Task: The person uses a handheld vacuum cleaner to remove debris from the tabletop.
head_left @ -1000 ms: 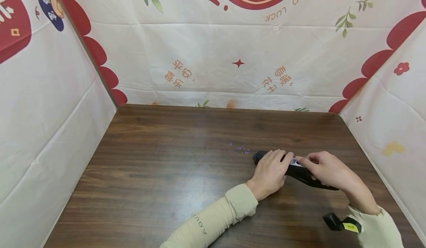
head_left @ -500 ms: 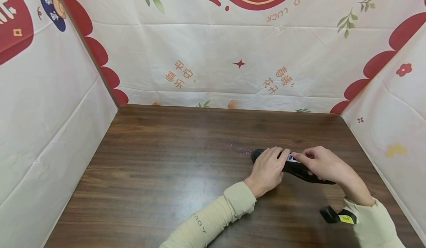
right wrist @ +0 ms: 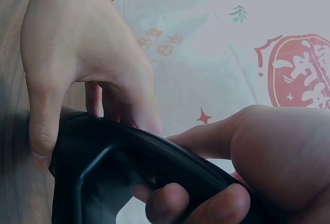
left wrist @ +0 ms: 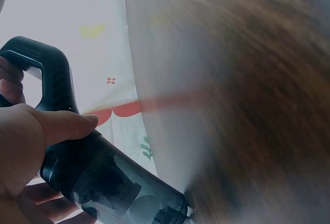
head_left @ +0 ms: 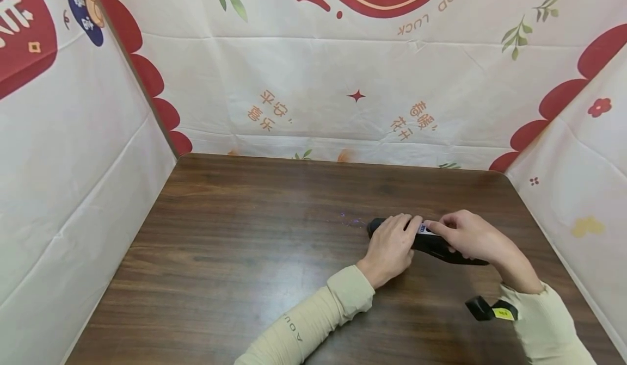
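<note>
Both hands are on the black plastic handheld vacuum with a loop handle and a smoky translucent canister (head_left: 431,243), which lies on its side on the dark brown wooden surface (head_left: 235,256), toward the right and slightly nearer the person than the middle. The left hand (head_left: 392,245) is clamped over the nose end, fingers (head_left: 406,222) curled across the top; the left wrist view shows the thumb (left wrist: 64,123) pressed along the body just above the canister. The right hand (head_left: 467,237) is wrapped around the handle end of the vacuum, and the right wrist view shows its fingers (right wrist: 170,201) hooked through the loop while the forefinger reaches forward toward the small white label (head_left: 425,230) on the top of the body. So both hands are grasping, neither released.

My read: this is the bracing stage, one hand steadying the vacuum, the other feeling for a button or catch near that label. A next move would call for a firm press from the forefinger while the left hand keeps the body from sliding. Faint purple specks (head_left: 350,222) sit on the surface just beyond the vacuum's nose. A printed cloth backdrop (head_left: 343,82) rises behind.
</note>
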Motion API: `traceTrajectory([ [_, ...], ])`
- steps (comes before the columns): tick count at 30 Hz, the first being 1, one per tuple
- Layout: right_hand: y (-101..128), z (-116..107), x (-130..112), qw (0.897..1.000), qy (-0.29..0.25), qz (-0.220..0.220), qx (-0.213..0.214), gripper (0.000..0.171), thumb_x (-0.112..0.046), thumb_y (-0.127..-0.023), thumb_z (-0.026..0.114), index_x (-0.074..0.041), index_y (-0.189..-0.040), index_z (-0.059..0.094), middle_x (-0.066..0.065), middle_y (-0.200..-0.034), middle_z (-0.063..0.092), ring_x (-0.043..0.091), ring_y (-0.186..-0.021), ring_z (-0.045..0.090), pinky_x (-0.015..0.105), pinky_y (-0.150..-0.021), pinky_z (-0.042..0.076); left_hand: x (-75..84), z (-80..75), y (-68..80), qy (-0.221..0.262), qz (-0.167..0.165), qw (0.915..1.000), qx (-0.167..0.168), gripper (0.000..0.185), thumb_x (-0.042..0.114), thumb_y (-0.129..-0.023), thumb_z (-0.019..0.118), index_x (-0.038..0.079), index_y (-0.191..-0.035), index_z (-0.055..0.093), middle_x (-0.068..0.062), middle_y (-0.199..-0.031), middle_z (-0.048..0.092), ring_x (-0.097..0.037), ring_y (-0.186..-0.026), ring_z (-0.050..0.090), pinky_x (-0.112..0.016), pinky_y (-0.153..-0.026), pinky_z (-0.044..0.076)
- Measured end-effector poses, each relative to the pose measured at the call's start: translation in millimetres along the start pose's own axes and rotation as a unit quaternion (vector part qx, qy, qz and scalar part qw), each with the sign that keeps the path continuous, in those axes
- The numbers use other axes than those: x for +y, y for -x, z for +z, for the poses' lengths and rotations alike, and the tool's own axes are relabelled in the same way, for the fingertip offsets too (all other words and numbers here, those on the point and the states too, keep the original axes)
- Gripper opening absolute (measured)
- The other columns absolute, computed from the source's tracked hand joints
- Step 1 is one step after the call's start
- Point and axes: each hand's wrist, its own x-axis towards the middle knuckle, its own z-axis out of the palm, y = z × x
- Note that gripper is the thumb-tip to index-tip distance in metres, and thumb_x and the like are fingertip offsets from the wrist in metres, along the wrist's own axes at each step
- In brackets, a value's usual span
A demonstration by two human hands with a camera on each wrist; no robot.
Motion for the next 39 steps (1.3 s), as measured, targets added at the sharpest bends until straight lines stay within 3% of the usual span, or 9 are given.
traceTrajectory([
  [39,-15.3,-1.6,-4.7,1.000,-0.012,-0.001,0.012,0.041,-0.039,-0.101,0.052,-0.004,-0.083,0.063,0.001,-0.058,0.051,0.015,-0.045,0.048,0.032,-0.043,0.046,-13.5,3.3,-7.5,0.012,-0.016,0.9998,0.009,0.059,0.026,-0.081,0.078,0.015,-0.133,0.051,-0.001,-0.125,0.060,-0.017,-0.125,0.056,-0.032,-0.109,0.044],
])
